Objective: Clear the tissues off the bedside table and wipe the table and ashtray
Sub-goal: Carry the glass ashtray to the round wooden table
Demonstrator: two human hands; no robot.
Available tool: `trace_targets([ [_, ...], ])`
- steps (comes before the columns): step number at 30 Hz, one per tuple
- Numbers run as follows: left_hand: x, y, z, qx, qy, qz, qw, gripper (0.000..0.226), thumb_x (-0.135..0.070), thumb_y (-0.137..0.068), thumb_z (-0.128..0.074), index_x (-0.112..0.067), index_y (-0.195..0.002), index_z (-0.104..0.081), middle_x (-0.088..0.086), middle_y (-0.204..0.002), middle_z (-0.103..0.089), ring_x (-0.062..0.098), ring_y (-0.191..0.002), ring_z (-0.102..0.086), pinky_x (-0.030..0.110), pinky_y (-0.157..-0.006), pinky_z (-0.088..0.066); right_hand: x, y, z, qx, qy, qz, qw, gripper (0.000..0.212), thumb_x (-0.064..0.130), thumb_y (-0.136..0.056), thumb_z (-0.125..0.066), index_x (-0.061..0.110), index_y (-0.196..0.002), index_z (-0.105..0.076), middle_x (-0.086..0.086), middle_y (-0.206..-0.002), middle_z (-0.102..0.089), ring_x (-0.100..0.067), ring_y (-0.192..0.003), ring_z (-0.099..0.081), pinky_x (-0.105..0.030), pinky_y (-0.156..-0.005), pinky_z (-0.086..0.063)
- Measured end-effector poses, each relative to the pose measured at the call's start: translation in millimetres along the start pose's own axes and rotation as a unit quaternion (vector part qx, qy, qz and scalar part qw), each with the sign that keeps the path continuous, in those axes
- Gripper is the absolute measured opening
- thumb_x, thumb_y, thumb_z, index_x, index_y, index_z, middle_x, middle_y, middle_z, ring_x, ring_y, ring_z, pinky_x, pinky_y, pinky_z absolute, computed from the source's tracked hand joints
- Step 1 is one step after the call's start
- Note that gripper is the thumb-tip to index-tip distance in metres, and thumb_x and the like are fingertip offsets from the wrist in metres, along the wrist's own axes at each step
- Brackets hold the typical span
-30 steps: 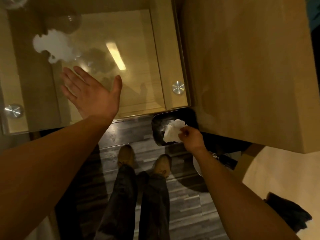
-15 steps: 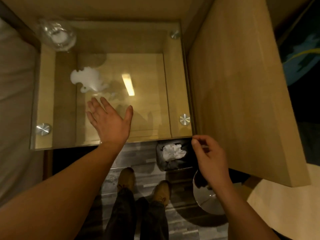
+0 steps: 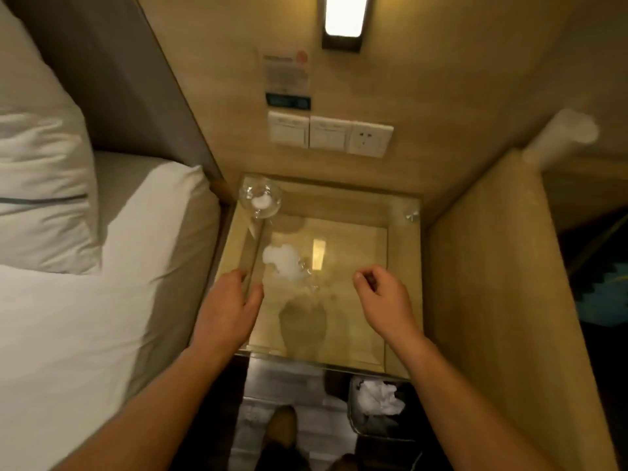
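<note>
Head view, looking down on a square glass-topped surface (image 3: 401, 266) with a wooden frame beneath and round metal studs at the corners. One crumpled white tissue (image 3: 283, 261) lies on the glass at about 10 o'clock from the centre; it is soft-edged and irregular, its long axis running roughly from 10 to 4 o'clock. A clear round glass ashtray (image 3: 260, 198) sits in the far-left corner, at 11 o'clock, with something small and white inside it; what that is cannot be told.

Left hand (image 3: 226, 309) hovers over the near-left part of the glass, palm down, fingers loosely spread and empty, its fingertips just short of the tissue. Right hand (image 3: 382, 299) hovers over the near-right part, fingers curled loosely inward, holding nothing visible.

At 6 o'clock, below the front edge, a dark bin (image 3: 360, 426) on the grey plank floor holds a wadded white tissue (image 3: 379, 397). A bed (image 3: 85, 300) with white linen adjoins at 9 o'clock. Tan wooden panels enclose the back and right sides; the back panel carries white switches (image 3: 311, 130) and a lit lamp (image 3: 343, 20).
</note>
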State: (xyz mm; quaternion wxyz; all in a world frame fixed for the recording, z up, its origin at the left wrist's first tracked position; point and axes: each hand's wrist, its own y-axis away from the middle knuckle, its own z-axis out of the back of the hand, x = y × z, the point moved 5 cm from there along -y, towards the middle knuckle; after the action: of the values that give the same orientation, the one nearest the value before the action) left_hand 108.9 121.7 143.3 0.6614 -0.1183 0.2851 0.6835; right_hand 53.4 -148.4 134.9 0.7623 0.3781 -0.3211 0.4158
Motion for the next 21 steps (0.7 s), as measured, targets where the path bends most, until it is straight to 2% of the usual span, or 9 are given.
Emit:
trace_targets([
  [2, -7.5, -10.7, 34.4, -0.008, -0.014, -0.001, 1.0, 0.041, -0.039, -0.102, -0.052, -0.009, -0.126, -0.065, 0.013, -0.121, -0.07, 0.031, -0.11, -0.066, 0.04, -0.088, -0.051, 30.0, -15.8, -1.7, 0.02, 0.024, -0.004, 1.0, 0.018, 0.031, -0.101, -0.058, 0.018, -0.107, -0.07, 0.006, -0.095, -0.07, -0.015, -0.091, -0.066, -0.037, -0.082, -0.055],
  [3, -10.4, -17.2, 48.1, -0.004, -0.027, 0.0, 1.0, 0.035, -0.038, -0.103, -0.049, -0.01, -0.116, -0.067, 0.012, -0.111, -0.071, 0.031, -0.103, -0.067, 0.04, -0.082, -0.05, 44.2, -23.7, -2.9, 0.026, 0.04, -0.007, 0.999, 0.02, 0.032, -0.101, -0.057, 0.017, -0.107, -0.069, 0.004, -0.095, -0.069, -0.017, -0.092, -0.065, -0.037, -0.082, -0.054],
  [5, -14.7, -33.7, 67.8, 0.015, -0.057, -0.01, 0.998, 0.033, -0.038, -0.103, -0.044, -0.012, -0.094, -0.063, 0.01, -0.092, -0.067, 0.032, -0.089, -0.065, 0.041, -0.073, -0.049, 68.4, -42.2, -9.5, 0.031, 0.063, -0.008, 0.997, 0.019, 0.031, -0.1, -0.057, 0.016, -0.099, -0.067, -0.001, -0.093, -0.068, -0.025, -0.093, -0.065, -0.038, -0.081, -0.051],
  [6, -16.2, -43.3, 75.1, 0.02, -0.069, -0.016, 0.997, 0.034, -0.038, -0.103, -0.043, -0.011, -0.09, -0.06, 0.01, -0.088, -0.065, 0.032, -0.085, -0.064, 0.042, -0.071, -0.05, 79.1, -52.1, -15.2, 0.035, 0.069, -0.009, 0.997, 0.017, 0.03, -0.099, -0.057, 0.016, -0.093, -0.065, -0.003, -0.091, -0.067, -0.028, -0.093, -0.065, -0.038, -0.079, -0.05],
  [9, -14.1, -77.1, 87.7, 0.022, -0.081, -0.028, 0.996, 0.038, -0.039, -0.104, -0.042, -0.009, -0.09, -0.06, 0.011, -0.086, -0.064, 0.032, -0.08, -0.062, 0.042, -0.072, -0.052, 101.0, -81.6, -38.6, 0.058, 0.09, -0.022, 0.994, 0.019, 0.028, -0.098, -0.056, 0.013, -0.089, -0.062, -0.008, -0.088, -0.066, -0.031, -0.089, -0.063, -0.035, -0.071, -0.044],
  [12, -4.5, -123.5, 80.0, 0.044, -0.063, -0.019, 0.997, 0.039, -0.04, -0.105, -0.043, -0.008, -0.092, -0.06, 0.008, -0.082, -0.061, 0.03, -0.079, -0.06, 0.039, -0.069, -0.048, 113.0, -116.5, -65.2, 0.066, 0.095, -0.037, 0.993, 0.023, 0.03, -0.098, -0.056, 0.011, -0.089, -0.063, -0.008, -0.086, -0.064, -0.03, -0.085, -0.061, -0.032, -0.069, -0.041],
  [16, 18.6, -191.7, 56.2, 0.076, -0.046, -0.015, 0.996, 0.041, -0.044, -0.103, -0.044, -0.008, -0.092, -0.061, 0.011, -0.083, -0.063, 0.034, -0.083, -0.065, 0.044, -0.078, -0.055, 118.9, -170.1, -108.5, 0.07, 0.112, -0.045, 0.99, 0.033, 0.024, -0.098, -0.056, 0.018, -0.067, -0.05, -0.001, -0.065, -0.052, -0.024, -0.073, -0.052, -0.029, -0.061, -0.035],
  [18, 30.0, -219.3, 44.8, 0.076, -0.056, -0.022, 0.995, 0.041, -0.045, -0.103, -0.044, -0.01, -0.091, -0.061, 0.01, -0.084, -0.064, 0.033, -0.085, -0.066, 0.047, -0.08, -0.057, 119.1, -195.0, -129.8, 0.079, 0.118, -0.049, 0.989, 0.024, 0.021, -0.097, -0.056, 0.013, -0.075, -0.056, -0.005, -0.071, -0.058, -0.025, -0.073, -0.054, -0.029, -0.062, -0.037],
  [21, 43.3, -253.9, 26.9, 0.082, -0.097, -0.028, 0.991, 0.044, -0.048, -0.104, -0.04, -0.01, -0.102, -0.062, 0.013, -0.095, -0.069, 0.034, -0.092, -0.068, 0.041, -0.078, -0.054, 114.3, -228.1, -154.2, 0.07, 0.113, -0.051, 0.99, 0.017, 0.021, -0.096, -0.058, 0.008, -0.091, -0.066, -0.01, -0.085, -0.067, -0.027, -0.081, -0.061, -0.032, -0.07, -0.045],
])
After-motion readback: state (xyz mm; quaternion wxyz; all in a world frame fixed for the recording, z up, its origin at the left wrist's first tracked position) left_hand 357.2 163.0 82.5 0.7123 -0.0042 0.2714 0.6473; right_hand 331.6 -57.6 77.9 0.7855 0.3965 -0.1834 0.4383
